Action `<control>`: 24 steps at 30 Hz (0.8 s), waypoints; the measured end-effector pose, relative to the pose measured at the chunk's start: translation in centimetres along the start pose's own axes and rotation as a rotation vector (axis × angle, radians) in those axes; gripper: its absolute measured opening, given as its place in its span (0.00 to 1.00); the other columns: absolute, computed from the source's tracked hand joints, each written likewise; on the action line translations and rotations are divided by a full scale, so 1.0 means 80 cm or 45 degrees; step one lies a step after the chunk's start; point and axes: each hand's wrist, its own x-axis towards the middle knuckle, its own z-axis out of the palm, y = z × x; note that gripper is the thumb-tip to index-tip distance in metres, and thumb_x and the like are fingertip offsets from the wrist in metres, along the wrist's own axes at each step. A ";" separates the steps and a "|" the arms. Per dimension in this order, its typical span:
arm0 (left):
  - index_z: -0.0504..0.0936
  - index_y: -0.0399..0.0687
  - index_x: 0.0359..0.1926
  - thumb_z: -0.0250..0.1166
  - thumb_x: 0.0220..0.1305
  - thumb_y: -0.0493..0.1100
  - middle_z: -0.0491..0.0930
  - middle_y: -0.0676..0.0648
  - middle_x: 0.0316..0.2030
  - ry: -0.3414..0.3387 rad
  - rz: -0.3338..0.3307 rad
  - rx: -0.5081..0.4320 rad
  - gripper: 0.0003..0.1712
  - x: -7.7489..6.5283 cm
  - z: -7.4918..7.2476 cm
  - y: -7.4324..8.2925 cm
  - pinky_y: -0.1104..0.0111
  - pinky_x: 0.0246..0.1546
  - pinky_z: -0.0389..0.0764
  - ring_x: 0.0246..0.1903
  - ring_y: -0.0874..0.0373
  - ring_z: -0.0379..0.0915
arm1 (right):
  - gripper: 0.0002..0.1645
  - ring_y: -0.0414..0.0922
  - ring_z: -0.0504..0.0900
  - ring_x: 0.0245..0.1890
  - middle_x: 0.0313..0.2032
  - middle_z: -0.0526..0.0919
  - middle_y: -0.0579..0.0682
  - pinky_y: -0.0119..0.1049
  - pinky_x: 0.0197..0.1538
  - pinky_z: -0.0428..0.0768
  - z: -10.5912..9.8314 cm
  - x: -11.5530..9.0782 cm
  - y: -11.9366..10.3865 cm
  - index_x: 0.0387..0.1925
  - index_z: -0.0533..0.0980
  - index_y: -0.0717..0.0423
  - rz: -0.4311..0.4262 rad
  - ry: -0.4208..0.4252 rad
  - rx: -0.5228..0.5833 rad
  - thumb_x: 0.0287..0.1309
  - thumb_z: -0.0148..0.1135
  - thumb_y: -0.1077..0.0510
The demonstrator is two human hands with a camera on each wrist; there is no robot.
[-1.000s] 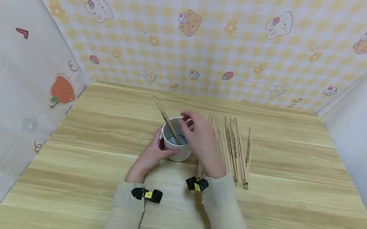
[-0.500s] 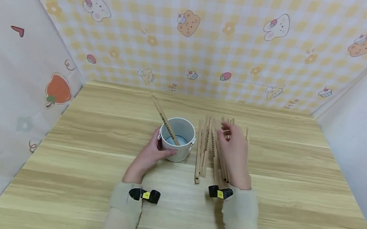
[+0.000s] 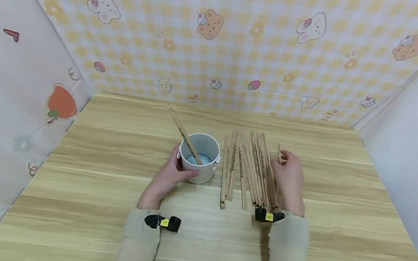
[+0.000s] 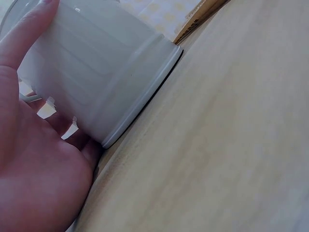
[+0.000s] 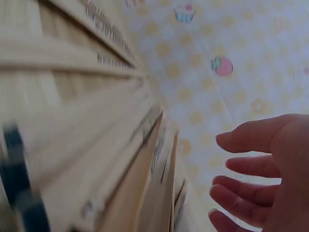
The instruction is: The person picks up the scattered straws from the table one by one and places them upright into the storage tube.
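Observation:
A small white bucket (image 3: 207, 168) with side lugs stands on the table, and my left hand (image 3: 168, 174) grips its left side. The thumb lies across the bucket's front, and the other fingers wrap behind it. One slim stick in brown printed paper (image 3: 186, 137) leans in the bucket, sticking out to the upper left. Several similar paper-wrapped sticks (image 3: 261, 169) lie side by side to the bucket's right. Over the rightmost stick (image 3: 280, 147) is my right hand (image 3: 290, 178). In the right wrist view its fingers (image 5: 246, 198) are loosely bent and apart, with nothing between thumb and fingers.
The wood-grain table (image 3: 96, 203) runs back to a yellow-checked cloth wall (image 3: 237, 55). White cloth sides close it in at left and right. Each sleeve cuff carries a black wrist camera.
My right hand has moved from the bucket rightward across the sticks to the rightmost one. The left hand still holds the bucket, and the stick inside stays leaning.

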 end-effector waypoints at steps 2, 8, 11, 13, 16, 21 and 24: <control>0.47 0.65 0.66 0.71 0.45 0.40 0.56 0.50 0.61 -0.003 0.012 0.018 0.53 0.002 -0.003 -0.006 0.58 0.61 0.51 0.61 0.54 0.51 | 0.31 0.58 0.71 0.48 0.51 0.70 0.64 0.51 0.44 0.72 -0.004 0.001 0.008 0.60 0.61 0.65 0.045 -0.028 -0.020 0.58 0.52 0.53; 0.46 0.58 0.67 0.70 0.46 0.37 0.54 0.43 0.62 -0.019 0.028 0.002 0.53 -0.002 0.001 0.010 0.54 0.61 0.50 0.62 0.48 0.49 | 0.33 0.59 0.72 0.45 0.48 0.71 0.66 0.51 0.44 0.71 -0.009 0.003 0.024 0.59 0.60 0.69 0.110 -0.109 -0.080 0.58 0.52 0.52; 0.46 0.56 0.67 0.69 0.46 0.36 0.53 0.41 0.62 -0.013 0.003 -0.015 0.52 -0.006 0.005 0.024 0.55 0.62 0.49 0.62 0.48 0.49 | 0.33 0.58 0.72 0.43 0.46 0.73 0.65 0.50 0.42 0.72 -0.008 0.004 0.029 0.58 0.60 0.70 0.125 -0.135 -0.104 0.58 0.53 0.51; 0.46 0.55 0.67 0.69 0.46 0.37 0.53 0.42 0.62 -0.013 -0.007 -0.006 0.52 -0.007 0.005 0.026 0.56 0.62 0.49 0.62 0.48 0.49 | 0.32 0.56 0.73 0.41 0.44 0.74 0.64 0.48 0.41 0.72 -0.008 0.004 0.031 0.56 0.62 0.70 0.131 -0.138 -0.122 0.57 0.52 0.51; 0.46 0.57 0.67 0.69 0.46 0.36 0.53 0.42 0.63 -0.016 -0.015 -0.012 0.53 -0.006 0.005 0.025 0.56 0.62 0.50 0.62 0.49 0.49 | 0.29 0.54 0.74 0.39 0.43 0.75 0.62 0.46 0.39 0.73 -0.006 0.003 0.034 0.53 0.66 0.69 0.134 -0.152 -0.154 0.57 0.53 0.51; 0.47 0.61 0.66 0.70 0.45 0.38 0.55 0.47 0.62 -0.011 -0.013 -0.001 0.53 -0.001 0.000 0.008 0.57 0.61 0.51 0.62 0.52 0.50 | 0.22 0.52 0.75 0.35 0.40 0.77 0.60 0.45 0.37 0.72 -0.003 0.003 0.035 0.45 0.71 0.65 0.141 -0.177 -0.200 0.57 0.53 0.51; 0.47 0.65 0.66 0.71 0.45 0.40 0.55 0.50 0.62 -0.005 -0.006 0.025 0.53 0.001 -0.002 -0.002 0.57 0.61 0.52 0.61 0.54 0.50 | 0.18 0.51 0.75 0.33 0.37 0.78 0.58 0.43 0.34 0.71 -0.001 0.003 0.037 0.40 0.74 0.63 0.138 -0.164 -0.219 0.57 0.53 0.52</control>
